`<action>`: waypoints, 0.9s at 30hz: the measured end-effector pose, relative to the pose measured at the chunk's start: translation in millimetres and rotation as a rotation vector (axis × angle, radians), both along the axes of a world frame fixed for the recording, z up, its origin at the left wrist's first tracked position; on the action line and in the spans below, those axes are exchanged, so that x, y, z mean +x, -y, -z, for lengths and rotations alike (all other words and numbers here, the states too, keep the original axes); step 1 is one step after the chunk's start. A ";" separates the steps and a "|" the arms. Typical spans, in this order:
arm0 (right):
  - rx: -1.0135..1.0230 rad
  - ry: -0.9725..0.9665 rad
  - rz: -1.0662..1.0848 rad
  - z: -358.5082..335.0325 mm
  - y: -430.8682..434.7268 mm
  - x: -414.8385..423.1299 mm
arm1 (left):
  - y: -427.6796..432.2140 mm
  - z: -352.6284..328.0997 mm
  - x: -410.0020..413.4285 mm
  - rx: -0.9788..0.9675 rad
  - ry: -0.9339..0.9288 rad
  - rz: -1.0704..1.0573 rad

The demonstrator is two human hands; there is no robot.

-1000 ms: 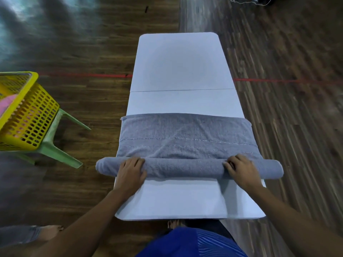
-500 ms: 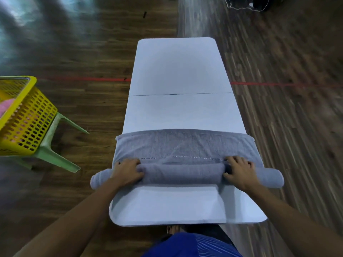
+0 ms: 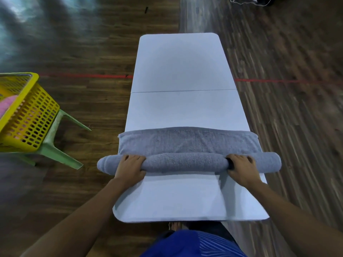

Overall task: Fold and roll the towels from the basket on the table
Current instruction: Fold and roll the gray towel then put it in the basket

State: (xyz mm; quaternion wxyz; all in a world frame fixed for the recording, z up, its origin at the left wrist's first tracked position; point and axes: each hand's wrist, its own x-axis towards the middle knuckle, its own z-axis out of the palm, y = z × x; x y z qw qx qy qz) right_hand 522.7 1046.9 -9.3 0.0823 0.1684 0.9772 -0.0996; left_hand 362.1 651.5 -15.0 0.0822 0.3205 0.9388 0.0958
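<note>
no readable text or labels, perhaps lost in the blur

1. Plain grey terry towel (image 3: 187, 143), part rolled, on a pale blue-white plastic counter (image 3: 181, 67).
2. Yellow perforated plastic basket (image 3: 30, 119) holding pink cloth (image 3: 6, 106), on a green plastic stool (image 3: 55, 145).
3. Dark brown wooden plank floor (image 3: 89, 43) crossed by a red line (image 3: 83, 76).

grey towel (image 3: 185, 161) | part-rolled, crosswise on white table (image 3: 181, 67) | yellow basket (image 3: 31, 115) left, off table

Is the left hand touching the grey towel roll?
Touching. The head view shows the left hand on the grey towel roll, its fingers curled over the top.
</note>
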 end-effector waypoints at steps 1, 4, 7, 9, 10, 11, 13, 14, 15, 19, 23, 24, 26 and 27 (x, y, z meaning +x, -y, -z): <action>-0.002 0.038 0.004 -5.0 -1.9 -4.8 | -1.7 -8.8 -4.1 -0.075 0.081 0.005; 0.015 0.117 0.041 -8.1 -9.3 -13.5 | -3.9 -15.3 -17.0 -0.199 0.203 -0.037; 0.064 -0.087 0.075 1.5 -7.4 -11.1 | 1.6 -6.5 -15.2 0.020 0.012 -0.111; 0.019 -0.190 0.064 2.9 0.4 -7.2 | 1.7 0.7 -7.4 0.186 -0.097 -0.149; -0.010 -0.181 0.051 4.1 2.9 -4.7 | -1.2 0.4 -2.4 0.197 -0.104 -0.146; -0.035 -0.137 0.029 6.2 4.8 -1.6 | -3.3 1.2 2.2 0.158 -0.087 -0.127; -0.030 -0.015 -0.030 11.9 7.7 5.2 | -0.9 7.8 5.6 0.017 -0.067 -0.043; -0.020 0.025 -0.052 15.1 8.0 7.1 | 1.9 10.5 4.6 -0.056 -0.046 -0.012; -0.010 0.037 -0.056 17.9 7.5 7.3 | 4.0 11.3 2.1 -0.102 -0.021 0.001; 0.043 0.044 -0.027 6.3 8.5 -11.2 | -3.1 5.9 -8.2 -0.074 -0.063 -0.007; -0.045 0.248 0.001 -12.7 -0.4 -33.1 | -15.3 -12.3 -26.9 -0.202 0.111 -0.037; -0.059 0.262 0.034 -15.2 -3.9 -36.6 | -15.5 -13.5 -32.8 -0.193 0.110 -0.080; -0.011 0.156 0.092 -14.2 -8.8 -42.0 | -15.0 -11.2 -40.5 -0.076 0.022 -0.177; 0.023 0.066 0.098 -12.3 -10.7 -44.1 | -14.6 -8.3 -42.5 0.003 -0.012 -0.203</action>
